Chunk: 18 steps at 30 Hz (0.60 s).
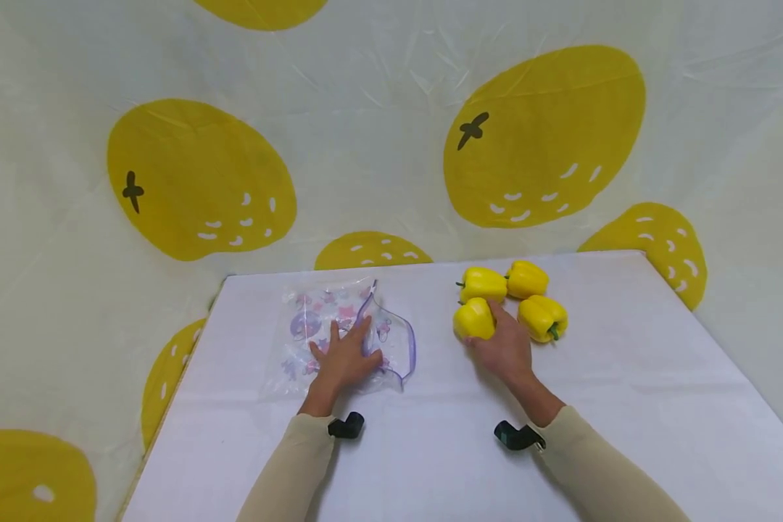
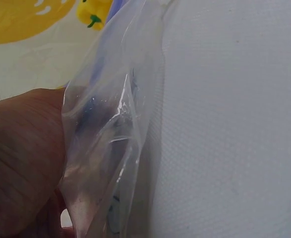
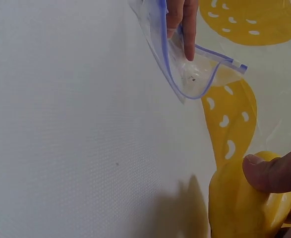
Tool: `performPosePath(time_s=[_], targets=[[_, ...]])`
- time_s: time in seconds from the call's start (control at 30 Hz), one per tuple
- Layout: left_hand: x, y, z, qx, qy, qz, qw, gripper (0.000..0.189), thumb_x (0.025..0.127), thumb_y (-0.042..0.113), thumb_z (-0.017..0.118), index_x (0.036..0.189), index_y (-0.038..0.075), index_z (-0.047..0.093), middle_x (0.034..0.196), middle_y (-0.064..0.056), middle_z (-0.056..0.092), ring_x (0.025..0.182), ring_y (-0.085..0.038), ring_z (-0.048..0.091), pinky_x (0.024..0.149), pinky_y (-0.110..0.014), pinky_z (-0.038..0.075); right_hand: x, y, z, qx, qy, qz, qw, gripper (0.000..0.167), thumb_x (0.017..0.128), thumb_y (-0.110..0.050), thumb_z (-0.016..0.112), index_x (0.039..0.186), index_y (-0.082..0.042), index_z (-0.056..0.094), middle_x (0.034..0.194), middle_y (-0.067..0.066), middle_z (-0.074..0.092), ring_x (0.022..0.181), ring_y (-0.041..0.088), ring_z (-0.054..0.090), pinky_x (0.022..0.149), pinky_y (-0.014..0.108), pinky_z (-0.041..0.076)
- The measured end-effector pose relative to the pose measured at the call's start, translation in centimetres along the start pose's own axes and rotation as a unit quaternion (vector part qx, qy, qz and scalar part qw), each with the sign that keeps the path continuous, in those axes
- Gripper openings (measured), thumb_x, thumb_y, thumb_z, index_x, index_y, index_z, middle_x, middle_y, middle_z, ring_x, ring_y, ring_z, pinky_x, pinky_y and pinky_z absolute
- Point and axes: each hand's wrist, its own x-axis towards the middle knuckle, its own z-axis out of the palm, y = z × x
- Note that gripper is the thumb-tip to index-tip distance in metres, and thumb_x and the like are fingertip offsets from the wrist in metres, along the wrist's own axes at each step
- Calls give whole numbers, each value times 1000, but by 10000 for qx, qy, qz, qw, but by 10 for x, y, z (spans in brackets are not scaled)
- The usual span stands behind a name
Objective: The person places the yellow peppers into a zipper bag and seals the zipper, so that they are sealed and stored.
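Note:
A clear plastic zip bag with purple and pink printed figures lies on the left of the white table. Its purple-edged mouth gapes toward the right. Over the bag my left hand spreads its fingers, and in the right wrist view its straight fingers reach in at the mouth. My right hand grips a yellow bell pepper, the thumb pressed on its near side. Part of that pepper is hidden by the hand. In the left wrist view, clear film stands up beside the left hand.
Three more yellow bell peppers lie close by: one behind the held pepper, one at the back, one to the right. A pale cloth with large yellow fruit prints hangs behind the table.

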Motion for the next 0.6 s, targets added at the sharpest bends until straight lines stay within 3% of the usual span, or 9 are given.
performPosePath(time_s=[0.6], targets=[[3, 1, -2, -7, -100, -109, 9999, 79, 92, 44, 66, 164, 32, 34, 172, -3, 33, 162, -48, 5, 115, -87, -5, 2, -17, 17, -8, -488, -110, 9987, 87, 87, -23, 80, 161, -6, 37, 154, 24, 54, 131, 44, 54, 119, 61, 41]])
